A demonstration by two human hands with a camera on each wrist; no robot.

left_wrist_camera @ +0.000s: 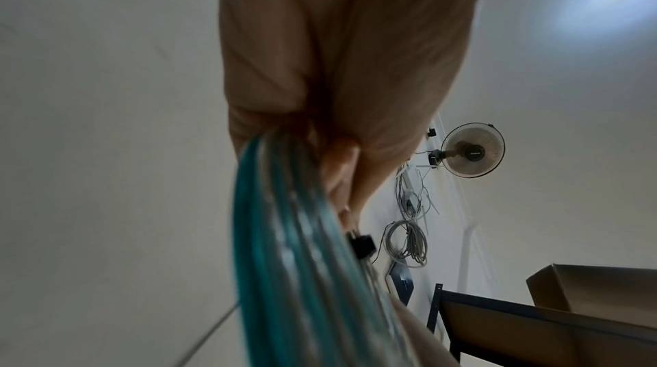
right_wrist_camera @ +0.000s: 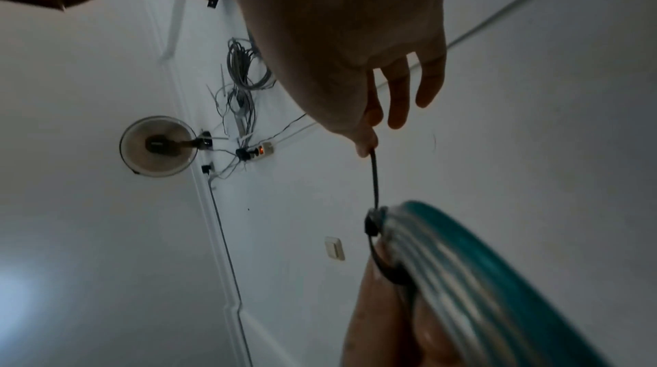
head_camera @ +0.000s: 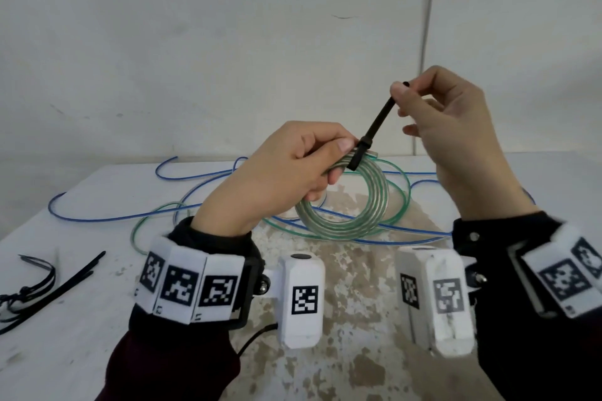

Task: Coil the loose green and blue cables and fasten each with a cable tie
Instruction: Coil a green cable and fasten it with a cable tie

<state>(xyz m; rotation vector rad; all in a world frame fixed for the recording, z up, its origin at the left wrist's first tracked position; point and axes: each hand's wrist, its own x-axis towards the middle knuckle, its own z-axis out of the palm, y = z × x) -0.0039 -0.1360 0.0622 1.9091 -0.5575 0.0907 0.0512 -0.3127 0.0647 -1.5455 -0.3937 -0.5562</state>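
Green cable coil (head_camera: 348, 205) is held above the bench (head_camera: 81, 319) in the left hand (head_camera: 277, 179) grip. The right hand (head_camera: 456, 127) pinches the cable tie (head_camera: 379, 119) tail, already looped through its head. Next it needs a firm pull; the blue cable (head_camera: 114, 216) lies loose.

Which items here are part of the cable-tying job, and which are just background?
Job:
- green coil, gripped by the left hand
- black cable tie looped round it, tail pinched by the right hand
- blue cable, loose on the table
- spare ties

Background:
- wall fan
- cardboard box
- light switch
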